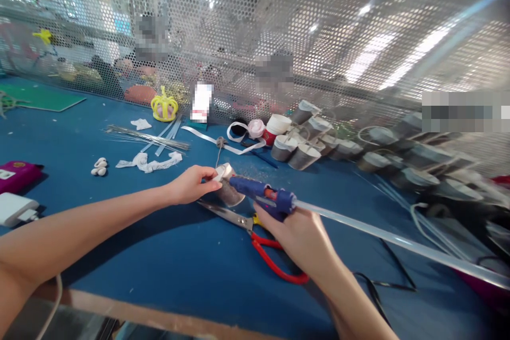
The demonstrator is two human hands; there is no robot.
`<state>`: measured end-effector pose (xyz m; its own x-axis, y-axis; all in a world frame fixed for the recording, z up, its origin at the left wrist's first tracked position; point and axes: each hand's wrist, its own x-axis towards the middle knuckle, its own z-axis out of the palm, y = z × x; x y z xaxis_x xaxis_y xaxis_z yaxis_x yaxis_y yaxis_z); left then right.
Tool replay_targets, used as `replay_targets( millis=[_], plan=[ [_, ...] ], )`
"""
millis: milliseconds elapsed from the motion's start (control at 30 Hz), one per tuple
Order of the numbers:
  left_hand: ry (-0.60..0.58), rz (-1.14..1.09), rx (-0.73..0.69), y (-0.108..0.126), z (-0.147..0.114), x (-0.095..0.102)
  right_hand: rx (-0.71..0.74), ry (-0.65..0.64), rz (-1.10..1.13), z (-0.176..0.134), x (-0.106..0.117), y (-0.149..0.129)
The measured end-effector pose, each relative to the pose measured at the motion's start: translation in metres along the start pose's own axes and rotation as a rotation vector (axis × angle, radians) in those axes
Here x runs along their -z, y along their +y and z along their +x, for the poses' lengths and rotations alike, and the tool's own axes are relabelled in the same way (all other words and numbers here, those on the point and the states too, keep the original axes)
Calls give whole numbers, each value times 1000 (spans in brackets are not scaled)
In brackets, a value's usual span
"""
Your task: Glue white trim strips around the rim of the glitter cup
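Note:
My left hand pinches the pale rim of a small grey bucket, which tilts just above the blue table. A thin stem with a small greyish knot rises behind that rim. In my right hand is a blue hot glue gun, its nozzle right at the bucket's rim. A long clear glue stick sticks out of the gun's back. Beneath the gun lie scissors with red and yellow handles, blades pointing left. Whether the nozzle touches the bucket, I cannot tell.
Several similar grey buckets are piled at the back right. White ribbon, thin wires and crumpled white scraps lie behind my left hand. A white charger sits far left. Perforated metal mesh borders the table's back.

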<state>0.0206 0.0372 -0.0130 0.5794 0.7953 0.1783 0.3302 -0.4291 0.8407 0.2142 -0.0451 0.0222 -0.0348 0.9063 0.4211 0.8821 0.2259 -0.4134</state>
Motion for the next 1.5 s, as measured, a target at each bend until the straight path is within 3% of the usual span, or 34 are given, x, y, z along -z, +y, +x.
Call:
replay_targets(
  millis=[1500],
  plan=[
    [-4, 70, -14, 1, 0, 2, -12, -43, -9, -1, 4, -7]
  ],
)
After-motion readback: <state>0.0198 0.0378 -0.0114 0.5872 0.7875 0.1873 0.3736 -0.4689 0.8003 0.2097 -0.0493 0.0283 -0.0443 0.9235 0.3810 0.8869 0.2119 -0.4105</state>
